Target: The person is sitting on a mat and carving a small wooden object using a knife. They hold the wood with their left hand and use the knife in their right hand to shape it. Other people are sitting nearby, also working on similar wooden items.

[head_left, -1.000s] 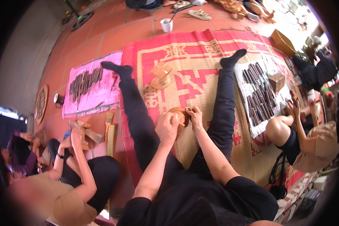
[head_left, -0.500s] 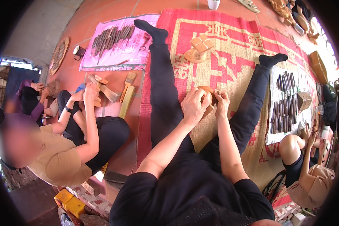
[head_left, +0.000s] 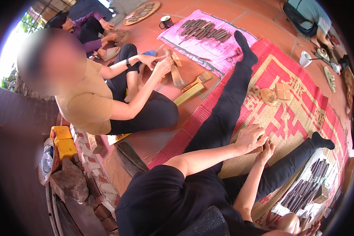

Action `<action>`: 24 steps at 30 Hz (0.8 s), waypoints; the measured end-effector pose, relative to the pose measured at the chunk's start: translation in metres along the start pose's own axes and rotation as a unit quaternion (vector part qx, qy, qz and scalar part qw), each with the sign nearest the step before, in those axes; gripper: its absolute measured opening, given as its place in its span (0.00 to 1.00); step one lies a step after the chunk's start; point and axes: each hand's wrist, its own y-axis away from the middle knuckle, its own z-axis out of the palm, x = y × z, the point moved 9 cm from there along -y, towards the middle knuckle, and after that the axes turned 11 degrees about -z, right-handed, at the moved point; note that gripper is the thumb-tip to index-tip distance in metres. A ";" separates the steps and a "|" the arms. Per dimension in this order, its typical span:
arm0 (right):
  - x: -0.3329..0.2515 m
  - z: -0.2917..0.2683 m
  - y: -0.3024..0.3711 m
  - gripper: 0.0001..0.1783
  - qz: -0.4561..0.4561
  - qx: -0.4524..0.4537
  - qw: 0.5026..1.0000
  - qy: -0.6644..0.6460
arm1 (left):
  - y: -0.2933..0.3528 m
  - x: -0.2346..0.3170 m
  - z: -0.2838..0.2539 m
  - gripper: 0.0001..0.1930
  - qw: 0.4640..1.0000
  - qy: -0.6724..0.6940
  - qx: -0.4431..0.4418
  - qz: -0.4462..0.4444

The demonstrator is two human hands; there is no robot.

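Between my stretched-out legs, my left hand [head_left: 249, 139] and my right hand [head_left: 268, 151] are held close together above the patterned mat. Both are closed, with fingers bent around a small brown wooden piece [head_left: 257, 150]. Most of it is hidden behind my fingers, so its full shape cannot be made out. Farther out on the mat, beyond my hands, lie a square wooden block [head_left: 283, 91] with pale crossing lines and a rounded light wooden piece [head_left: 268, 96] beside it.
To my left a seated person [head_left: 82, 94] handles something near wooden tools and a brush [head_left: 200, 80]. Dark sticks [head_left: 204, 30] lie on a pink cloth [head_left: 232, 59]. More dark sticks [head_left: 303, 192] lie at my right. A white cup [head_left: 305, 59] stands beyond the mat [head_left: 310, 78].
My view has swung to the left, so the scene sits farther right in the picture. My hands stay together around the wooden piece, which is now more hidden.
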 end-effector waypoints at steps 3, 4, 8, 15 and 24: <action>0.014 -0.003 0.010 0.08 -0.020 -0.022 0.999 -0.043 | 0.000 0.003 0.004 0.10 1.000 -0.010 0.010 0.013; 0.014 0.000 0.016 0.09 -0.022 -0.008 0.997 -0.075 | -0.001 0.006 0.004 0.10 1.000 -0.019 0.017 0.017; 0.024 0.000 0.000 0.11 -0.041 -0.016 0.997 -0.070 | -0.004 0.005 0.007 0.09 0.999 -0.033 0.004 -0.011; 0.024 -0.038 -0.019 0.12 -0.076 0.077 0.993 -0.044 | -0.009 0.012 0.000 0.09 0.999 0.034 -0.007 0.001; 0.002 -0.009 0.023 0.10 -0.032 0.057 0.997 0.029 | -0.007 0.018 0.019 0.11 0.998 -0.037 -0.036 0.024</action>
